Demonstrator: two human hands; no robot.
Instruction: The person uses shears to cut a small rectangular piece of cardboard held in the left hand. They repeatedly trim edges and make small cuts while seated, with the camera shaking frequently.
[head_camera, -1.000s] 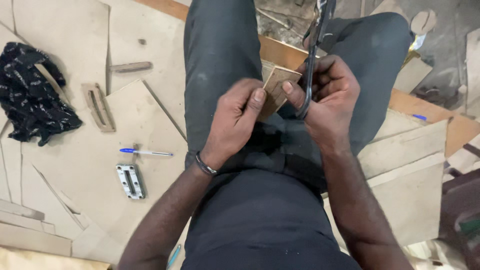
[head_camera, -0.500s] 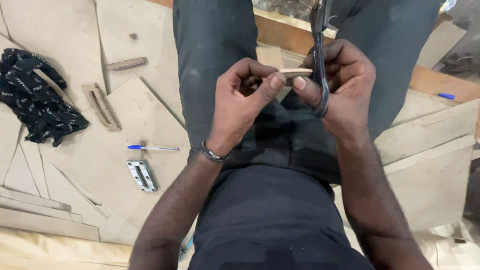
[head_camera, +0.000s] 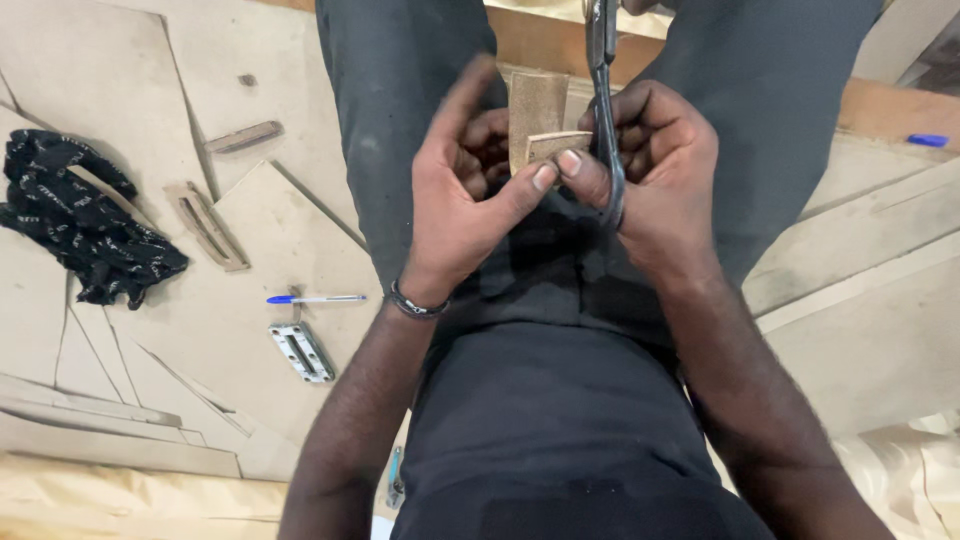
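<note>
Pale plywood offcuts (head_camera: 250, 240) are covering the floor beneath a seated person in dark clothing. Left hand (head_camera: 460, 200) and right hand (head_camera: 655, 175) are pinching a small tan strip (head_camera: 540, 125) above the lap, fingers closed on it; the right is also gripping dark metal scissors (head_camera: 605, 100). Left of the strip are lying a blue pen (head_camera: 315, 298), a metal hinge (head_camera: 300, 352) and black cloth (head_camera: 85, 220).

Your two hands are in view, the left hand (head_camera: 455, 205) and the right hand (head_camera: 660, 185). Between them you have one small brown piece (head_camera: 538, 125) and one pair of dark metal shears (head_camera: 605, 110). On the boards lie two blue pens (head_camera: 315, 299) (head_camera: 928, 140), one dark patterned cloth (head_camera: 85, 225), one small metal plate (head_camera: 301, 352) and two wooden offcuts (head_camera: 208, 225) (head_camera: 243, 137).
</note>
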